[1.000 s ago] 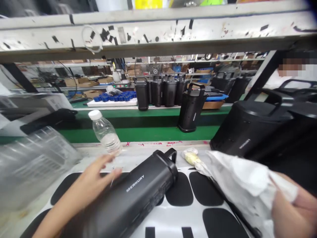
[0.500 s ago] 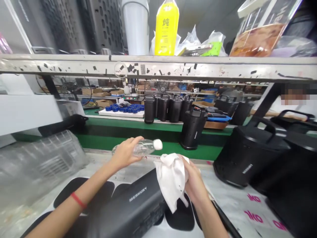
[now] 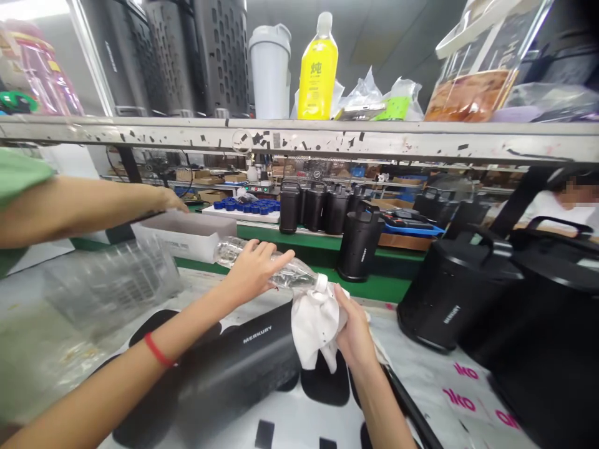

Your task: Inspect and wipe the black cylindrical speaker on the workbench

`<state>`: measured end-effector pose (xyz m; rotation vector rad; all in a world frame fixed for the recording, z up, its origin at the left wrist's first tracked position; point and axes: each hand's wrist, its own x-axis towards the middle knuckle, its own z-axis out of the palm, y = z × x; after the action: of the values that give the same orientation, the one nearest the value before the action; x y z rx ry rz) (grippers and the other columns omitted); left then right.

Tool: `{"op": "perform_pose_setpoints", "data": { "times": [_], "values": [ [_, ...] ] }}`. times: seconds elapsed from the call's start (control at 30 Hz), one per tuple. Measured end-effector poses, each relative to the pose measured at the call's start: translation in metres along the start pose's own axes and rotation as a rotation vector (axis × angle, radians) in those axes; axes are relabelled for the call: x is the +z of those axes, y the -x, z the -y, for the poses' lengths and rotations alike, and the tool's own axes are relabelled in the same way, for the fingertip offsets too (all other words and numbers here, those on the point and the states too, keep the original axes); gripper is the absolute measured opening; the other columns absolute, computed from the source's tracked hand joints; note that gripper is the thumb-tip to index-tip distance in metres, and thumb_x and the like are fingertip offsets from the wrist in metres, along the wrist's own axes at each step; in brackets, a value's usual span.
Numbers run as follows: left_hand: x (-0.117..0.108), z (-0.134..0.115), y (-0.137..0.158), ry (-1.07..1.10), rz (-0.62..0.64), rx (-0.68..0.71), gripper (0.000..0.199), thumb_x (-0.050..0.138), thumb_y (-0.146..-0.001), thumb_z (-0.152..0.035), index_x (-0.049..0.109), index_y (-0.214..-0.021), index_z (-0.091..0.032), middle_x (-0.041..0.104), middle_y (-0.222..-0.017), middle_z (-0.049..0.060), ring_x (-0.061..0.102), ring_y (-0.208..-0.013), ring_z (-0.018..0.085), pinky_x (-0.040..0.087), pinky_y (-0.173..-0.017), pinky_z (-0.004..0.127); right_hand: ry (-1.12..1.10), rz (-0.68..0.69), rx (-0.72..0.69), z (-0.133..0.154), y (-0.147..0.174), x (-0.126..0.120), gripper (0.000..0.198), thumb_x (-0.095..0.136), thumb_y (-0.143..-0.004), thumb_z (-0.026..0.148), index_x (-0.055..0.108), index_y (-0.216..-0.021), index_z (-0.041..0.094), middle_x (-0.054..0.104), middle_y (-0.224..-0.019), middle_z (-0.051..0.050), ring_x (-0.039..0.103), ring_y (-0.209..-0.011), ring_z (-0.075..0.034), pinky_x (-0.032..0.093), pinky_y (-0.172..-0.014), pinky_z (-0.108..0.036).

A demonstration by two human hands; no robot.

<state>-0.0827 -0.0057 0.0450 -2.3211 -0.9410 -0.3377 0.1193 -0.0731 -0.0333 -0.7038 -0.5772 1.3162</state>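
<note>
Left hand [image 3: 253, 269] wraps clear ribbed plastic bottle [image 3: 271, 268], tipped, cap toward 4 o'clock, touching crumpled white cloth [image 3: 314, 324] bunched in right hand [image 3: 354, 330]. Contents unclear.

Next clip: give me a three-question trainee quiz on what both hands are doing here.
1. True or false: the left hand holds the clear bottle tilted, cap down.
2. What does the right hand hold against the cap? A) white cloth B) blue tray C) cardboard box
3. Fill in: the black speaker lying under the hands reads ____.

Key: 1 true; 2 A; 3 MERKURY.
</note>
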Motion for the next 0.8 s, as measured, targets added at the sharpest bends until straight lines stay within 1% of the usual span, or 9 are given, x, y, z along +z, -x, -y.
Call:
{"op": "perform_pose_setpoints", "data": {
  "times": [0.1, 0.17, 0.3, 0.43, 0.53, 0.63, 0.7, 0.73, 0.8],
  "values": [
    [-0.013, -0.004, 0.001, -0.058, 0.015, -0.009, 0.073, 0.082, -0.072, -0.015, 0.054, -0.139, -0.018, 0.066, -0.113, 0.020, 0.064, -0.102, 0.037, 0.047, -0.094, 0.050, 0.015, 0.044, 0.002, 0.001, 0.000, 0.002, 0.032, 0.084, -0.084, 0.024, 0.070, -0.109, 0.009, 0.073, -0.105, -0.009, 0.071, -0.090, -0.018, 0.059, -0.082, -0.029],
    [-0.022, -0.004, 0.001, -0.080, 0.031, -0.015, 0.072, 0.079, -0.073, -0.012, 0.054, -0.140, -0.017, 0.066, -0.113, 0.021, 0.065, -0.103, 0.037, 0.047, -0.095, 0.051, 0.035, 0.048, 0.011, 0.001, -0.002, 0.002, 0.018, 0.074, -0.090, 0.010, 0.069, -0.107, 0.009, 0.072, -0.103, -0.007, 0.071, -0.088, -0.016, 0.059, -0.083, -0.030],
    [-0.036, -0.003, 0.001, -0.090, 0.050, -0.023, 0.068, 0.070, -0.076, -0.005, 0.054, -0.141, -0.018, 0.066, -0.115, 0.022, 0.063, -0.107, 0.038, 0.044, -0.099, 0.054, 0.052, 0.031, 0.011, -0.002, -0.005, -0.001, 0.007, 0.070, -0.095, 0.011, 0.068, -0.101, 0.009, 0.071, -0.097, -0.004, 0.070, -0.083, -0.014, 0.060, -0.081, -0.030],
    [-0.034, 0.000, 0.002, -0.001, 0.040, -0.056, 0.070, 0.072, -0.073, -0.003, 0.056, -0.140, -0.017, 0.065, -0.117, 0.023, 0.062, -0.109, 0.039, 0.043, -0.101, 0.057, 0.049, 0.047, -0.003, -0.002, -0.003, -0.004, 0.010, 0.072, -0.095, 0.016, 0.069, -0.102, 0.009, 0.071, -0.093, -0.003, 0.070, -0.083, -0.015, 0.061, -0.084, -0.032],
    [-0.019, 0.002, 0.003, 0.170, 0.017, -0.118, 0.070, 0.079, -0.070, -0.007, 0.058, -0.137, -0.017, 0.065, -0.117, 0.021, 0.063, -0.107, 0.039, 0.046, -0.099, 0.057, 0.051, 0.038, 0.005, 0.001, -0.001, -0.004, 0.019, 0.078, -0.090, 0.022, 0.071, -0.102, 0.008, 0.073, -0.093, -0.007, 0.071, -0.083, -0.017, 0.062, -0.082, -0.033],
    [0.007, 0.004, 0.005, 0.436, -0.021, -0.212, 0.066, 0.082, -0.071, -0.017, 0.059, -0.133, -0.020, 0.068, -0.114, 0.013, 0.066, -0.107, 0.034, 0.050, -0.098, 0.050, 0.052, -0.017, 0.005, 0.005, -0.001, -0.005, 0.045, 0.095, -0.068, 0.035, 0.075, -0.099, 0.009, 0.074, -0.095, -0.012, 0.073, -0.083, -0.023, 0.064, -0.076, -0.032],
    [0.028, 0.007, 0.006, 0.637, -0.077, -0.323, 0.064, 0.081, -0.074, -0.026, 0.055, -0.133, -0.022, 0.068, -0.119, 0.010, 0.066, -0.111, 0.028, 0.052, -0.099, 0.042, 0.056, -0.086, -0.022, 0.011, -0.002, -0.010, 0.054, 0.100, -0.057, 0.041, 0.076, -0.095, 0.011, 0.074, -0.099, -0.013, 0.073, -0.087, -0.027, 0.064, -0.078, -0.034],
    [0.040, 0.010, 0.008, 0.726, -0.111, -0.401, 0.064, 0.079, -0.076, -0.031, 0.052, -0.133, -0.021, 0.067, -0.121, 0.010, 0.066, -0.114, 0.026, 0.053, -0.099, 0.039, 0.060, -0.128, -0.051, 0.015, -0.002, -0.013, 0.053, 0.099, -0.057, 0.043, 0.077, -0.094, 0.013, 0.074, -0.101, -0.012, 0.073, -0.090, -0.028, 0.064, -0.080, -0.034],
    [0.063, 0.018, 0.011, 0.866, -0.168, -0.577, 0.064, 0.074, -0.080, -0.040, 0.046, -0.133, -0.018, 0.065, -0.126, 0.013, 0.064, -0.119, 0.026, 0.053, -0.101, 0.038, 0.087, -0.213, -0.149, 0.025, 0.000, -0.024, 0.045, 0.094, -0.065, 0.045, 0.076, -0.095, 0.019, 0.074, -0.107, -0.006, 0.072, -0.098, -0.025, 0.063, -0.086, -0.030]
  ]
}}
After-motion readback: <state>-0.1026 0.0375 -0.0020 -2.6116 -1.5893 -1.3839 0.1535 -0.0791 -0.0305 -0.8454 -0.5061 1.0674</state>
